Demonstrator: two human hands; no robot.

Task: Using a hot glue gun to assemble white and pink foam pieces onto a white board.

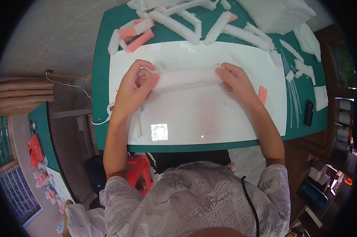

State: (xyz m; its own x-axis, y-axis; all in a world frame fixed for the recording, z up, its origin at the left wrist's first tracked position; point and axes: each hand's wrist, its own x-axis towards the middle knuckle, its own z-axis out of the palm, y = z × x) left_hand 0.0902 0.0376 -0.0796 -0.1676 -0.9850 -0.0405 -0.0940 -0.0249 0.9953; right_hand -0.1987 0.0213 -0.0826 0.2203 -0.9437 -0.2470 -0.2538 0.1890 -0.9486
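Note:
A long white strip of fluffy padding [189,78] is stretched between my two hands, above a glossy white board [226,122]. Its left end is pinched between the thumb and fingers of my left hand [139,83]. At the other end my right hand [234,81] grips it with thumb and fingertips. Two thin clear sticks [139,123] lie on the board near my left wrist. Close to my right forearm rests a small pink piece [262,94]. Beside my left forearm is a white device with a red switch [111,108] and a white cord.
White padding rolls [174,27] and pink-and-white pieces [139,33] crowd the far side of the green table [101,59]. A large white padding bundle [279,15] sits far right. Long clear rods [292,98] and a black object [308,113] lie at right. A red stool [141,170] stands below.

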